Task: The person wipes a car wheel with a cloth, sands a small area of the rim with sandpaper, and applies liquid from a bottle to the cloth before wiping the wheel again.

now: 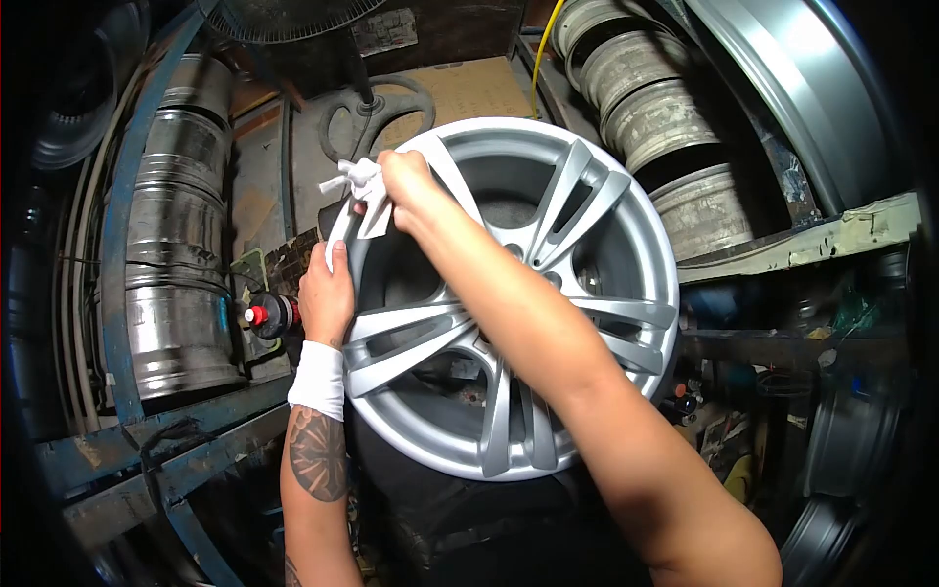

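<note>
A silver alloy wheel rim (pixel 497 472) with paired spokes faces me in the middle of the head view. My left hand (pixel 326 293) grips its left edge, the thumb on the rim's lip. Across the wheel reaches my right arm, and my right hand (pixel 406 184) is closed on a white cloth (pixel 370 196) at the rim's upper left edge. Part of the cloth sticks out past the fingers. My right forearm hides some of the hub and spokes. A white band wraps my left wrist.
Shiny rims are stacked in a blue metal rack (pixel 119 254) on the left. Dull, worn rims (pixel 655 108) line the upper right. Beside my left hand lies a dark bottle (pixel 279 315) with a red cap. A fan (pixel 289 15) and its round-looped base (pixel 377 112) stand behind.
</note>
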`<state>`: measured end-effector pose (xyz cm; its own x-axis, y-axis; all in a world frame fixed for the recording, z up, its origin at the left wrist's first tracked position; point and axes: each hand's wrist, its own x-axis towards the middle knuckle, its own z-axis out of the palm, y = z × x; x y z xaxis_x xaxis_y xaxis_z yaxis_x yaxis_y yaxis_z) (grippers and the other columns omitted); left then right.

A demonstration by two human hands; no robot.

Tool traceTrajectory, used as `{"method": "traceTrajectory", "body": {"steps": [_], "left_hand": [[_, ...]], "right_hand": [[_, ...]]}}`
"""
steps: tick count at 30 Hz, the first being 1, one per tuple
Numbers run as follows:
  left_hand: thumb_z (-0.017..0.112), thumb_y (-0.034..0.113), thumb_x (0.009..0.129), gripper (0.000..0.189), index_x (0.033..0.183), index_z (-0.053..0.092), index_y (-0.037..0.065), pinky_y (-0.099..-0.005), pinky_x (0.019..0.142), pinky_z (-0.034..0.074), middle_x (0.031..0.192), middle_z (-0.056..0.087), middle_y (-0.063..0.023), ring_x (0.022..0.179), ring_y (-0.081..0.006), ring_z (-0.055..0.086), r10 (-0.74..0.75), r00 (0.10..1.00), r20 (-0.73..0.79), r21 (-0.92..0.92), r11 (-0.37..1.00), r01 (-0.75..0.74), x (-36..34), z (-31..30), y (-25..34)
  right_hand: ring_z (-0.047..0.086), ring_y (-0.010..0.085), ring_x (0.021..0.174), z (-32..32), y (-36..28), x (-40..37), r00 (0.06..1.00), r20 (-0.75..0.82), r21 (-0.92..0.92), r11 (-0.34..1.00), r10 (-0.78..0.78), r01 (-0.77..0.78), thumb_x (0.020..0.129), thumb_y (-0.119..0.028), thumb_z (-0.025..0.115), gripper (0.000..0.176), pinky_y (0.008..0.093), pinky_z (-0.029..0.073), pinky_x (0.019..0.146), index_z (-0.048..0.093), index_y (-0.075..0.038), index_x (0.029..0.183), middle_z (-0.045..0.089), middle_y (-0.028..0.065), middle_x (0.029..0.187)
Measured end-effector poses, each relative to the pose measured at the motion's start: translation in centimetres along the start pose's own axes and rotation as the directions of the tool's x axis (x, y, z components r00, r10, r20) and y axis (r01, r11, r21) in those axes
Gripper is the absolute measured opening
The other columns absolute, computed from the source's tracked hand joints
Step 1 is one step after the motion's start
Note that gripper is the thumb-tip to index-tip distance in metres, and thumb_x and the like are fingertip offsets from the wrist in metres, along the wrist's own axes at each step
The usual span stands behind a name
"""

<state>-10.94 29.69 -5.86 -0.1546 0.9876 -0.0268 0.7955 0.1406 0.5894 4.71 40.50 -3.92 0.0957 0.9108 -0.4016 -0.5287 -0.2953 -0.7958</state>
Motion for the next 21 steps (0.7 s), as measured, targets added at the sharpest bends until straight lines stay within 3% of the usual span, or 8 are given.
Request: {"method": "traceTrajectory", "body": {"steps": [1,2,5,9,13,15,18,21], "left_hand": [[0.044,0.046,0.107,0.048,0.12,0.064,0.005,-0.0573,0.085,0.05,0.102,0.072,-0.0295,0.101,-0.0515,0.066,0.018,1.0,-0.003,-0.008,1.0,-0.018,-0.1,0.0,0.0],[0.044,0.047,0.107,0.048,0.12,0.064,0.005,-0.0577,0.085,0.049,0.102,0.071,-0.0298,0.101,-0.0519,0.066,0.035,0.999,-0.007,-0.019,0.999,-0.035,-0.1,0.0,0.0],[0.045,0.047,0.107,0.047,0.118,0.064,0.005,-0.0575,0.084,0.049,0.101,0.071,-0.0304,0.101,-0.0524,0.065,-0.021,0.999,0.037,0.005,1.0,0.021,-0.1,-0.3,0.3],[0.044,0.045,0.108,0.046,0.115,0.063,0.004,-0.0566,0.084,0.05,0.101,0.071,-0.0302,0.1,-0.0527,0.065,0.013,0.999,0.04,-0.046,0.999,-0.011,0.3,-0.1,0.2],[0.044,0.046,0.108,0.047,0.113,0.063,0.004,-0.0568,0.083,0.05,0.099,0.071,-0.0297,0.099,-0.0524,0.065,0.03,0.999,0.024,-0.048,0.998,-0.029,0.1,-0.1,0.0],[0.043,0.046,0.108,0.047,0.113,0.063,0.004,-0.0573,0.083,0.049,0.099,0.071,-0.0296,0.099,-0.053,0.065,0.034,0.999,0.026,-0.052,0.998,-0.033,0.3,-0.2,0.3],[0.043,0.048,0.108,0.048,0.113,0.063,0.004,-0.0577,0.084,0.049,0.1,0.071,-0.0295,0.1,-0.0526,0.065,0.0,0.999,0.048,-0.016,1.0,0.001,0.0,-0.4,0.5],[0.044,0.05,0.107,0.05,0.115,0.063,0.005,-0.0577,0.087,0.05,0.102,0.071,-0.0302,0.102,-0.0521,0.065,0.012,1.0,0.008,0.01,1.0,-0.012,-0.1,-0.4,0.6]], "right_hand": [[0.069,0.0317,0.07,1.0,0.3,-0.4,0.991,-0.093,-0.005,0.995,-0.096,0.096,0.097,-0.008,0.048,0.019,0.0507,0.058,0.052,0.061,0.007,0.097,0.066,0.0207,0.086],[0.069,0.0324,0.07,1.4,0.4,-0.7,0.99,-0.134,0.163,0.985,-0.041,0.063,0.098,-0.006,0.045,0.02,0.051,0.058,0.051,0.059,0.008,0.093,0.065,0.0216,0.085],[0.068,0.033,0.067,1.6,-2.5,-3.0,0.999,-0.039,0.314,0.949,-0.005,0.017,0.099,-0.007,0.044,0.021,0.0511,0.057,0.049,0.057,0.008,0.092,0.065,0.0221,0.085],[0.068,0.0325,0.063,1.4,-1.5,-1.2,0.993,-0.11,0.285,0.959,0.038,-0.005,0.1,-0.013,0.044,0.024,0.0495,0.056,0.05,0.058,0.007,0.095,0.066,0.0209,0.082],[0.069,0.0317,0.061,0.5,-1.4,-1.5,0.999,-0.04,0.22,0.976,0.001,0.008,0.1,-0.015,0.046,0.026,0.0459,0.056,0.048,0.057,0.009,0.095,0.066,0.0202,0.077],[0.069,0.0312,0.058,0.1,-2.0,-1.6,0.998,0.029,0.335,0.94,0.061,-0.067,0.101,-0.015,0.046,0.028,0.0442,0.056,0.046,0.056,0.011,0.094,0.066,0.0207,0.076],[0.07,0.0304,0.064,-0.8,-1.7,-1.8,0.999,0.027,0.122,0.992,0.023,-0.026,0.1,-0.015,0.046,0.026,0.045,0.057,0.05,0.058,0.008,0.099,0.068,0.0219,0.083],[0.073,0.0317,0.07,-1.4,-3.1,-1.7,0.979,0.168,0.207,0.968,0.111,-0.145,0.1,-0.015,0.046,0.025,0.0445,0.059,0.053,0.06,0.006,0.103,0.07,0.0215,0.086]]}}
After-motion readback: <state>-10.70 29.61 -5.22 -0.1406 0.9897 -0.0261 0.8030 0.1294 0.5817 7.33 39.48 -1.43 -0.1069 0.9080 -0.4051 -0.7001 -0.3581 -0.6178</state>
